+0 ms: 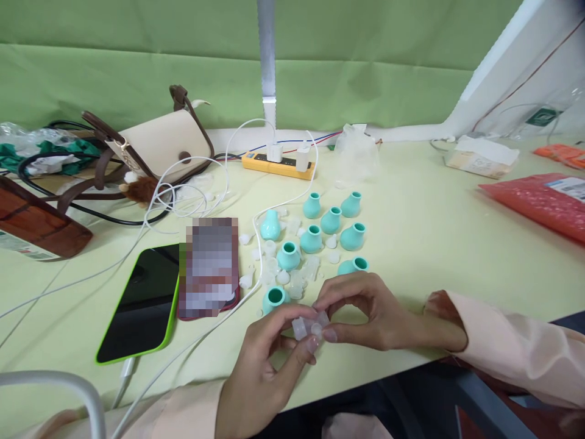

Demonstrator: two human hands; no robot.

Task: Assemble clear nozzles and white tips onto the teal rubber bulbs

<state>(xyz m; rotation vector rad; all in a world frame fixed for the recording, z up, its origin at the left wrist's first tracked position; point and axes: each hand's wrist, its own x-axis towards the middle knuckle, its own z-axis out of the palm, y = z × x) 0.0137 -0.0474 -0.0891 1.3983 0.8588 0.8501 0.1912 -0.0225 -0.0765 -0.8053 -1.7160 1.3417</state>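
Both my left hand (269,360) and my right hand (365,311) pinch a small translucent plastic fitting (311,326) near the table's front edge. Fingers cover part of the fitting, so its full shape is hidden. Just beyond the hands stand several teal bulb-shaped pots with round open mouths, among them one pot (276,299) close to my left fingers and another pot (354,266) behind my right hand. A glossy teal bulb (270,225) has its narrow end up. Loose translucent plastic pieces (298,283) and white nozzle-like parts (247,279) lie scattered between the pots.
To the left are a phone in a green case (141,305), a second phone (209,268) with a blurred screen, and a cream handbag (159,146). A white cable (261,244) runs past the pots from a yellow power strip (278,166). A red bubble-wrap package (539,198) lies right.
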